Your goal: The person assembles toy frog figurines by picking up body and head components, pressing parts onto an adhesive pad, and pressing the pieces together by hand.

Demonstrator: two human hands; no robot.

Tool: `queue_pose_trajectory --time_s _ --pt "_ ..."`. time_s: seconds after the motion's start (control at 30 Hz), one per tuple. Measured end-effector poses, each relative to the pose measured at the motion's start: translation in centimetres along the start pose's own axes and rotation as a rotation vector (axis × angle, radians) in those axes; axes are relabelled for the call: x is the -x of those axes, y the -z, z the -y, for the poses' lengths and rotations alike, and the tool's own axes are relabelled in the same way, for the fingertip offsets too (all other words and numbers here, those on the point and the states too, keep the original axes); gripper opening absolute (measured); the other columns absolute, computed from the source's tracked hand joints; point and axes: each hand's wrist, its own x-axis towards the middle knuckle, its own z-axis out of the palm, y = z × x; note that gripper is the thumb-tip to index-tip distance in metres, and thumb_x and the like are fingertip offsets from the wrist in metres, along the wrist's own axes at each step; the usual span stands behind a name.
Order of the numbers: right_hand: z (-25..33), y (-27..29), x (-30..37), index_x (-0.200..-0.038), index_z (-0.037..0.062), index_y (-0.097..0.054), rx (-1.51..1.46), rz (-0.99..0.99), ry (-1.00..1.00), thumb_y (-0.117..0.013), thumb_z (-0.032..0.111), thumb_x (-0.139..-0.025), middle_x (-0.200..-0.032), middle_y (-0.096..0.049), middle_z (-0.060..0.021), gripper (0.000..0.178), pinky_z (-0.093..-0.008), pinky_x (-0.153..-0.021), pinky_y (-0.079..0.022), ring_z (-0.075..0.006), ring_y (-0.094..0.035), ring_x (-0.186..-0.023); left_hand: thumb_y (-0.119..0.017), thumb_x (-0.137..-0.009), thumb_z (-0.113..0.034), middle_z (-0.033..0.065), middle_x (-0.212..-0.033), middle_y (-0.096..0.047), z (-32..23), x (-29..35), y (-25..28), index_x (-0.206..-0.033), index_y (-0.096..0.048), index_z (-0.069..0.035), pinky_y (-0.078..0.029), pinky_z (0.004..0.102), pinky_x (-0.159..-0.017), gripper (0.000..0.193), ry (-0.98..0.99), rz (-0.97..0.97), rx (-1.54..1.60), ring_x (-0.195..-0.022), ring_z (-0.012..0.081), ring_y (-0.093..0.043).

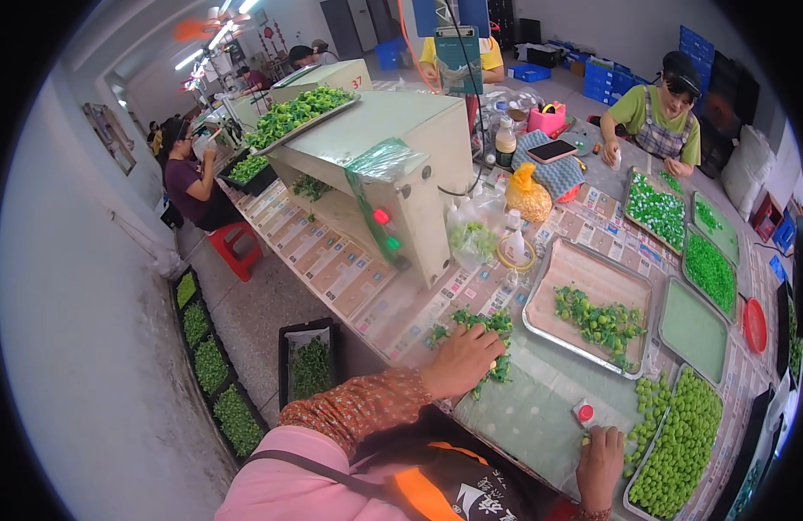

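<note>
My left hand (462,358) lies over a heap of small green leafy plastic pieces (484,323), its fingers curled down among them. A small pale bit shows at its fingertips; what it grips is partly hidden. Lower right, my right hand (601,462) is closed, with a small light-green piece (586,440) at its fingertips. Just beyond it a small bottle with a red cap (584,413) rests on the pale green work sheet (527,425). Loose light-green pieces (651,401) are scattered beside the right hand, along a tray full of the same pieces (684,438).
Ahead is a metal tray (592,271) with leafy pieces in it. A beige machine housing (419,165) stands left of it, topped by a heaped tray (297,117). An empty green tray (692,330) and a red dish (755,326) lie right. A co-worker (657,122) sits across the table.
</note>
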Motion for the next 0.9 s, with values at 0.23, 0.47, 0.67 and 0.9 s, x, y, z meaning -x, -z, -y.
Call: queue_pose_trajectory --time_s 0.23,0.47,0.67,0.9 --pt "0.3 0.4 0.4 -0.107 0.001 -0.057 -0.061 0.059 -0.07 -0.057 -0.006 -0.079 -0.094 -0.052 -0.0204 0.028 -0.0514 -0.076 -0.044 -0.0421 -0.053 -0.091 -0.06 -0.088 -0.012 0.01 -0.103 -0.061 0.3 0.1 -0.4 -0.11 -0.06 -0.006 -0.043 0.046 -0.086 0.023 0.165 -0.212 0.316 -0.099 0.0325 -0.056" --pt "-1.5 -0.8 1.7 -0.125 0.01 -0.059 0.14 0.215 -0.015 -0.056 0.01 -0.094 -0.108 -0.059 -0.0191 0.031 -0.0472 -0.077 -0.054 -0.0396 -0.061 -0.098 -0.054 -0.092 -0.009 0.0149 -0.102 -0.062 0.1 -0.9 0.3 -0.118 -0.057 -0.008 -0.045 0.0462 -0.088 0.026 0.169 -0.362 0.546 -0.099 0.0354 -0.057" --pt "-6.2 -4.0 3.4 -0.118 0.0035 -0.061 0.236 0.154 0.251 -0.055 0.01 -0.094 -0.105 -0.06 -0.0201 0.025 -0.0504 -0.085 -0.05 -0.0416 -0.059 -0.098 -0.05 -0.097 -0.011 0.0107 -0.098 -0.059 -0.5 -0.6 1.3 -0.123 -0.054 -0.007 -0.045 0.0391 -0.085 0.026 0.309 -0.16 0.873 -0.091 0.0253 -0.058" --pt "-1.8 -0.5 1.4 -0.118 0.0013 -0.06 0.021 0.192 0.018 -0.055 0.008 -0.095 -0.103 -0.059 -0.0232 0.025 -0.0514 -0.085 -0.049 -0.0432 -0.058 -0.097 -0.056 -0.104 -0.021 0.0025 -0.099 -0.058 -2.3 0.2 0.9 -0.119 -0.055 -0.005 -0.046 0.0295 -0.085 0.022 0.323 0.02 1.199 -0.094 0.0102 -0.053"
